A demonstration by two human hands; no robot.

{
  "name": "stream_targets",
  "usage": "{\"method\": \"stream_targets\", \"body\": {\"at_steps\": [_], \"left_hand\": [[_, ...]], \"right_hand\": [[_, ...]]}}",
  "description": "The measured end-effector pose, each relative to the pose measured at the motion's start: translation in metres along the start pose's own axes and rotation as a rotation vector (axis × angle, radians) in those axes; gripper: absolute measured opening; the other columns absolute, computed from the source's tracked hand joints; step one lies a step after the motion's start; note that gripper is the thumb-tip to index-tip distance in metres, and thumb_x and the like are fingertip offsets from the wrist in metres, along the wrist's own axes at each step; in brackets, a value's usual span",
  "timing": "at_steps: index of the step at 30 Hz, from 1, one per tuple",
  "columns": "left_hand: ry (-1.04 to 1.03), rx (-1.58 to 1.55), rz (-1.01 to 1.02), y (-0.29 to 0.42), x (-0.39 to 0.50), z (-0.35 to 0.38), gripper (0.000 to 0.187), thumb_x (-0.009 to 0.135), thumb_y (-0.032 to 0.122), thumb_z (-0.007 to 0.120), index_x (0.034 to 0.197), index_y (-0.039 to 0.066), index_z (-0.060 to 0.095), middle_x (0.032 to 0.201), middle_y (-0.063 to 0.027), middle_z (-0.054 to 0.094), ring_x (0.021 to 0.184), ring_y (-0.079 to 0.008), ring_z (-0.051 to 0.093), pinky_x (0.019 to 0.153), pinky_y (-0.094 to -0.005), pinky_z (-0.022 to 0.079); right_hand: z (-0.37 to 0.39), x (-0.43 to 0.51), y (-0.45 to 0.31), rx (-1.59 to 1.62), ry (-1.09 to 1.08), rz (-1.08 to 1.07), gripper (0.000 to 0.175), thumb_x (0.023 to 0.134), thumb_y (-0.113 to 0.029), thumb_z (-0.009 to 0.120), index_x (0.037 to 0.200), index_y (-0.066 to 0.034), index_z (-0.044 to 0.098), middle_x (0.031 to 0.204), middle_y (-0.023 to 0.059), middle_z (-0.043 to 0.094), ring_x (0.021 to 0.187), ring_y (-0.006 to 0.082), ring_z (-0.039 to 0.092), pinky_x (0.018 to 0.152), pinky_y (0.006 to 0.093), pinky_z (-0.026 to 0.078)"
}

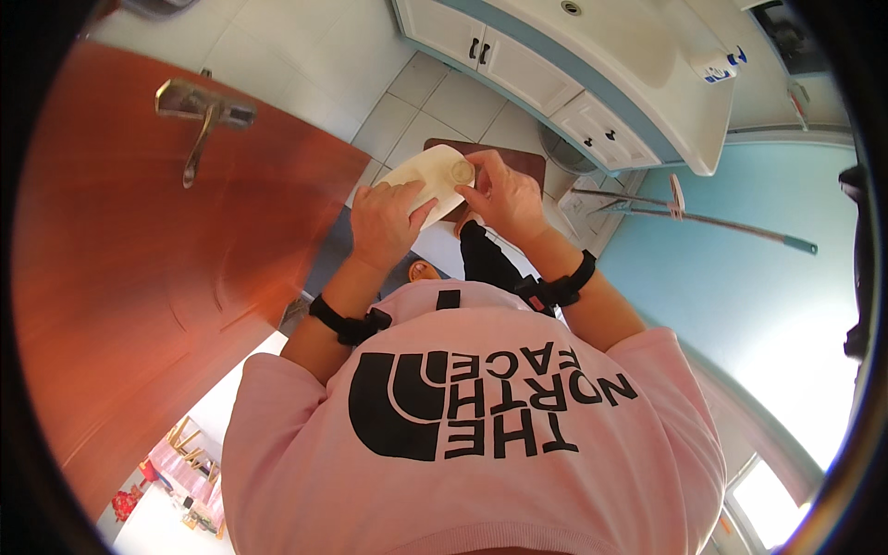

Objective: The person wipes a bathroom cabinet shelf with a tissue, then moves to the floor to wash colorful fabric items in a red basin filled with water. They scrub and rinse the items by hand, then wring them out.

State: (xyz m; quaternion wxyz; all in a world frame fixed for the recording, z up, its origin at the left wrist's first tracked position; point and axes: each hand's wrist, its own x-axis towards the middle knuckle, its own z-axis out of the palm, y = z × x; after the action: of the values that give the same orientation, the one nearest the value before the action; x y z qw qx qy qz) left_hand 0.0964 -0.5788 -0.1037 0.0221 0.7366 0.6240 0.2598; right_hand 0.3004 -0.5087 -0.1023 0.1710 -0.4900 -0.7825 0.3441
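Note:
I hold a pale cream container [442, 182], probably a plastic bottle, in front of me at about waist height. My left hand [386, 220] grips its left end, fingers over the top and thumb along the near side. A round translucent cap or disc [463, 171] shows near the right end. Around that end my right hand [508, 194] is bent, with thumb and index finger touching the container beside the disc. The undersides of both hands are hidden, and any writing on the container cannot be made out.
At left a reddish-brown door [229, 201] stands ajar with a metal lever handle [201, 125]. Ahead is a white vanity cabinet [517, 66] under a basin [645, 41] with a pump bottle [718, 67]. A mop [735, 229] leans at right. A brown mat [520, 161] lies on the tiles.

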Motion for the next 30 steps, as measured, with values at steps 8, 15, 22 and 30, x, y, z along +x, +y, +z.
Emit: {"method": "stream_targets", "body": {"at_steps": [8,15,22,30], "left_hand": [[-0.141,-0.125,-0.169,-0.005,0.084,0.047,0.031,0.082,0.033,0.075,0.1,0.007,0.072,0.075,-0.0135,0.068,0.071,-0.0303,0.063,0.068,-0.0413,0.041],[-0.127,-0.18,-0.205,-0.003,0.145,0.075,0.031,0.083,0.034,0.074,0.101,0.008,0.072,0.075,-0.0151,0.067,0.07,-0.0321,0.063,0.068,-0.0417,0.043],[-0.186,-0.158,-0.168,-0.017,0.178,0.083,0.031,0.083,0.034,0.074,0.1,0.008,0.073,0.076,-0.0153,0.068,0.071,-0.0342,0.063,0.07,-0.0436,0.044],[-0.232,-0.174,-0.121,-0.052,0.198,0.091,0.031,0.082,0.034,0.074,0.099,0.009,0.073,0.076,-0.0161,0.068,0.071,-0.035,0.063,0.07,-0.044,0.043]], "right_hand": [[-0.054,0.097,0.054,0.093,-0.064,-0.175,0.049,0.085,-0.036,0.07,0.125,-0.0121,0.055,0.094,0.0121,0.069,0.08,0.0348,0.068,0.072,0.045,0.053],[-0.094,0.139,0.071,0.011,-0.038,-0.156,0.046,0.087,-0.037,0.069,0.124,-0.0129,0.055,0.091,0.0135,0.07,0.081,0.0358,0.068,0.068,0.047,0.053],[-0.103,0.171,0.087,-0.083,-0.157,-0.03,0.041,0.089,-0.034,0.066,0.123,-0.0147,0.055,0.093,0.015,0.07,0.082,0.0366,0.068,0.071,0.0486,0.052],[-0.063,0.196,0.092,-0.178,-0.067,0.026,0.052,0.088,-0.053,0.066,0.114,-0.0104,0.051,0.088,0.0181,0.07,0.084,0.0398,0.068,0.073,0.0494,0.051]]}}
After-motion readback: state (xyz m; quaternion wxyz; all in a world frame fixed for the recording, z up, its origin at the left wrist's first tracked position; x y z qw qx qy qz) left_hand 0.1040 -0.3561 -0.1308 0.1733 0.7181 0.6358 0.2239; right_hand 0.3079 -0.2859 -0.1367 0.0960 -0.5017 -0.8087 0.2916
